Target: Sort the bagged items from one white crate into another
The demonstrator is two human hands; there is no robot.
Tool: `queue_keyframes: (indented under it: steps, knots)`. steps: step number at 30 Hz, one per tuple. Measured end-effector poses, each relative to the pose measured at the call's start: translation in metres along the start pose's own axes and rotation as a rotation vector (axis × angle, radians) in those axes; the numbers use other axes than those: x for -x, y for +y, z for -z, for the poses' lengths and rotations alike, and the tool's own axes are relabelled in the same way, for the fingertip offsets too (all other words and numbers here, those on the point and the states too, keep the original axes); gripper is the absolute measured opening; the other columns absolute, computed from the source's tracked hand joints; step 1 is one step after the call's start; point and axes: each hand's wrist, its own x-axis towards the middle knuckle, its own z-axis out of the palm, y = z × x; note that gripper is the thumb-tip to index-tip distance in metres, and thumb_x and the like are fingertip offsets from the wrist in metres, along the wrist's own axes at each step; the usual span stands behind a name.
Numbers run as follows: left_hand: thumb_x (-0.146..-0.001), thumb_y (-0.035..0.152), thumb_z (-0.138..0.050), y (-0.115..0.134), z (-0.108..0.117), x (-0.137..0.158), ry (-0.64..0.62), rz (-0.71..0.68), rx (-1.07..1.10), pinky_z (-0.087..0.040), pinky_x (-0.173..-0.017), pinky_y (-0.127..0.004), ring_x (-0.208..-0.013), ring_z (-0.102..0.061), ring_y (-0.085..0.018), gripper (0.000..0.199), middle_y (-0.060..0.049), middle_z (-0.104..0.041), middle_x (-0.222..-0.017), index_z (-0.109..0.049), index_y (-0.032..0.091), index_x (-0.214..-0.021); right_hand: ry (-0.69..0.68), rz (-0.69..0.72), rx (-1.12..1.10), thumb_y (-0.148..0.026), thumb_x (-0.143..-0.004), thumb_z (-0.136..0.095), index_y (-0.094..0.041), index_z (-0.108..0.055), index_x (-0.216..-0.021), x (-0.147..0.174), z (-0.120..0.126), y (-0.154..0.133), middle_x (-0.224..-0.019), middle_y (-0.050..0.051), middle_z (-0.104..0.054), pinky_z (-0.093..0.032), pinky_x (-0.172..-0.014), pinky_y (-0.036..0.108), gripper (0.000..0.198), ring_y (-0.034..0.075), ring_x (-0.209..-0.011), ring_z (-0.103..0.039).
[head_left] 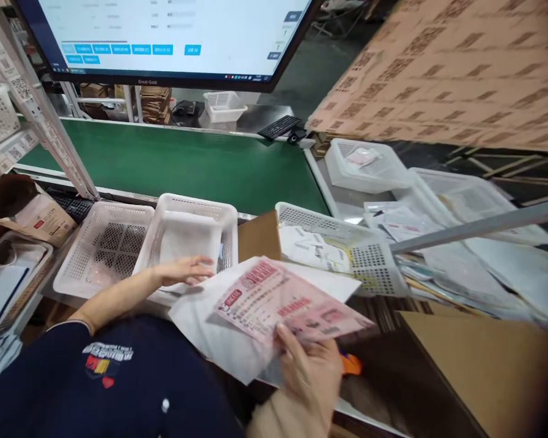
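Right hand [308,371]: fingers pinched the pink packet [287,304] at its near edge, holding it flat to read.
Left hand [182,269]: fingers spread loosely, resting on the white bag [219,328] by the middle basket [189,213], steadying it.

I see a long green conveyor belt [182,161] running along the counter's far edge, under a large bright computer monitor [168,33]. A slanted grey metal post [41,109] stands at the left. Dark grey floor [319,67] shows beyond, evenly lit.

Print on the pink packet [283,304] and monitor [173,30] is blurred, unreadable.
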Motion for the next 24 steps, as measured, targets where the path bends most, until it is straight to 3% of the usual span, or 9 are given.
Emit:
queue_keyframes:
  steps: [3,6,9,11,13,15,18,21,24]
  knots:
    - [-0.056,0.043,-0.112,0.002,0.007,0.003,0.014,-0.054,0.205,-0.058,-0.081,-0.029,-0.086,-0.073,-0.019,0.077,-0.006,-0.077,-0.098,-0.077,0.016,-0.118,-0.036,-0.08,-0.02,-0.049,-0.049,-0.11,-0.02,-0.072,-0.102,-0.003,-0.029,-0.011,-0.092,0.006,-0.081,-0.069,-0.078,0.034,0.07,0.023,-0.084,-0.078]
    - [-0.06,0.041,-0.109,0.013,0.026,0.007,0.242,-0.344,0.18,-0.058,-0.084,-0.028,-0.083,-0.071,-0.016,0.095,0.001,-0.071,-0.092,-0.065,0.019,-0.142,-0.188,-0.07,0.029,-0.052,-0.055,-0.106,-0.02,-0.069,-0.12,-0.017,-0.065,-0.014,-0.114,0.013,-0.084,-0.07,-0.087,0.042,0.082,0.028,-0.095,-0.082]
    - [-0.085,0.039,-0.092,0.022,0.047,0.013,0.518,-0.492,-0.256,-0.062,-0.093,-0.036,-0.092,-0.074,-0.021,0.087,-0.005,-0.076,-0.106,-0.053,0.02,-0.161,-0.358,0.004,0.235,-0.062,-0.073,-0.088,-0.02,-0.048,-0.155,-0.039,-0.107,-0.003,-0.141,0.021,-0.076,-0.066,-0.106,0.053,0.1,0.035,-0.121,-0.079]
    - [-0.092,0.031,-0.084,0.021,0.059,0.02,0.691,-0.417,-0.743,-0.061,-0.107,-0.045,-0.115,-0.076,-0.031,0.074,-0.015,-0.075,-0.133,-0.057,0.02,-0.16,-0.432,0.028,0.448,-0.057,-0.081,-0.074,-0.015,-0.028,-0.171,-0.051,-0.133,0.011,-0.156,0.028,-0.065,-0.058,-0.118,0.06,0.11,0.039,-0.139,-0.071]
    - [-0.093,0.027,-0.083,0.013,0.068,0.03,0.771,-0.278,-1.146,-0.055,-0.122,-0.053,-0.143,-0.066,-0.04,0.066,-0.022,-0.063,-0.16,-0.064,0.019,-0.155,-0.472,0.015,0.612,-0.048,-0.08,-0.071,-0.007,-0.022,-0.176,-0.055,-0.153,0.025,-0.169,0.035,-0.05,-0.047,-0.127,0.069,0.115,0.049,-0.155,-0.057]
    - [-0.096,0.03,-0.082,0.0,0.074,0.042,0.75,-0.181,-1.325,-0.05,-0.129,-0.056,-0.159,-0.054,-0.044,0.059,-0.024,-0.052,-0.173,-0.068,0.018,-0.152,-0.525,0.063,0.779,-0.041,-0.082,-0.071,-0.003,-0.036,-0.173,-0.053,-0.165,0.035,-0.178,0.039,-0.033,-0.036,-0.133,0.074,0.105,0.057,-0.166,-0.039]
    - [-0.102,0.034,-0.078,-0.022,0.074,0.055,0.68,-0.154,-1.4,-0.037,-0.136,-0.068,-0.171,-0.037,-0.047,0.055,-0.022,-0.045,-0.181,-0.068,0.021,-0.154,-0.637,0.263,1.024,-0.039,-0.096,-0.067,-0.001,-0.05,-0.167,-0.048,-0.183,0.038,-0.185,0.036,-0.017,-0.025,-0.139,0.067,0.082,0.052,-0.175,-0.017]
    - [-0.1,0.035,-0.082,-0.037,0.063,0.05,0.518,-0.178,-1.47,-0.015,-0.141,-0.078,-0.177,-0.021,-0.049,0.067,-0.021,-0.035,-0.186,-0.063,0.023,-0.163,-0.7,0.402,1.098,-0.045,-0.111,-0.058,-0.004,-0.043,-0.174,-0.046,-0.208,0.037,-0.19,0.028,-0.008,-0.013,-0.142,0.064,0.077,0.046,-0.178,-0.003]
    - [-0.099,0.041,-0.084,-0.044,0.048,0.033,0.352,-0.139,-1.435,-0.014,-0.142,-0.074,-0.176,-0.022,-0.049,0.086,-0.027,-0.026,-0.188,-0.051,0.016,-0.173,-0.813,0.416,1.163,-0.041,-0.114,-0.058,-0.015,-0.042,-0.179,-0.043,-0.234,0.046,-0.191,0.02,-0.012,-0.005,-0.141,0.071,0.072,0.044,-0.179,-0.003]
